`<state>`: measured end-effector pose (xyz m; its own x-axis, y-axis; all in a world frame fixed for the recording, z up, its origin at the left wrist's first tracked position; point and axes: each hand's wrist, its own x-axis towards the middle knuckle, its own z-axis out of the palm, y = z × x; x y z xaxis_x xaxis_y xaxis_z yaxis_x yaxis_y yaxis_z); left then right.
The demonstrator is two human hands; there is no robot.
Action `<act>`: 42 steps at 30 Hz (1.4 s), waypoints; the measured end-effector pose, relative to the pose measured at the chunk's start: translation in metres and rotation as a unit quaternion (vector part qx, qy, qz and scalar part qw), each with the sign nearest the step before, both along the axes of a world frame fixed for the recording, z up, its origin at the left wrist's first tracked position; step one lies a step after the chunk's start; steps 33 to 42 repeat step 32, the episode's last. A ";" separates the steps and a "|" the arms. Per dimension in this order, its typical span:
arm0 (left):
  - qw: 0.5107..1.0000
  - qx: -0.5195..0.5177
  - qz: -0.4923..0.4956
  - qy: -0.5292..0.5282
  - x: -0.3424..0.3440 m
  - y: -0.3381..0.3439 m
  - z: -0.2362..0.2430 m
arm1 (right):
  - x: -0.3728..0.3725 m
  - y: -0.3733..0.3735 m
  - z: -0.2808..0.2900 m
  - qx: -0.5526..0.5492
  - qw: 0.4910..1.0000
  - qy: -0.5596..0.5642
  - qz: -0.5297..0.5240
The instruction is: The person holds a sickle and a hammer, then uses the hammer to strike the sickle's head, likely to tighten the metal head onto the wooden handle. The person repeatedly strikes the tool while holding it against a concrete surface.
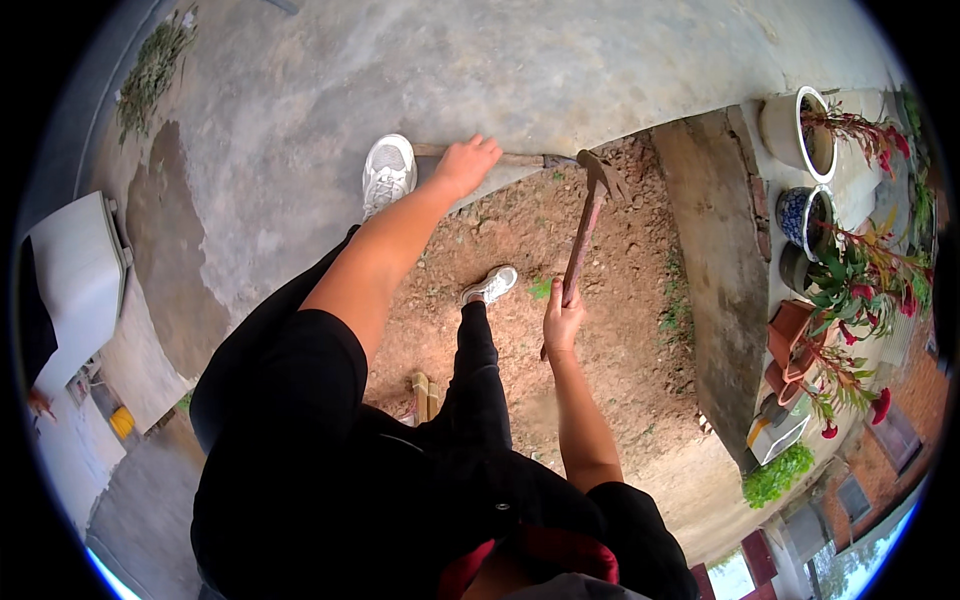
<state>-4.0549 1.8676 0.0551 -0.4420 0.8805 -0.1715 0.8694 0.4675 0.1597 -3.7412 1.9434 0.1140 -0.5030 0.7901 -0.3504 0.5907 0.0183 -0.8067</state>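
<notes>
My right hand (563, 318) is wrapped round the reddish wooden handle of a claw hammer (583, 240). Its rusty head is raised near the concrete edge, by the dark metal end of a long wooden tool handle (522, 159). That handle lies along the concrete rim, and its near-left end reaches my white shoe (388, 168). My left hand (468, 167) is closed over the middle of the handle, though the undersides of the fingers are hidden. What tool the handle belongs to cannot be made out.
Below the rim is a sunken bed of bare soil (560, 410), where my other shoe (490, 285) stands. A low concrete wall (710, 270) bounds it on the right, topped with potted red flowers (862, 290). Wooden pieces (426, 397) lie by my leg. Dried plants (155, 75) are at the upper left.
</notes>
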 end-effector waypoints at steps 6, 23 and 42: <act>1.000 0.015 -0.002 0.011 0.004 0.002 0.001 | -0.012 0.001 0.004 -0.020 0.992 -0.122 0.037; 0.998 -0.001 -0.016 0.057 0.001 0.000 -0.003 | 0.007 -0.003 0.007 -0.039 0.998 -0.041 -0.009; 0.999 -0.020 -0.008 0.028 0.001 0.003 0.000 | -0.008 -0.017 -0.014 -0.044 0.996 -0.067 0.023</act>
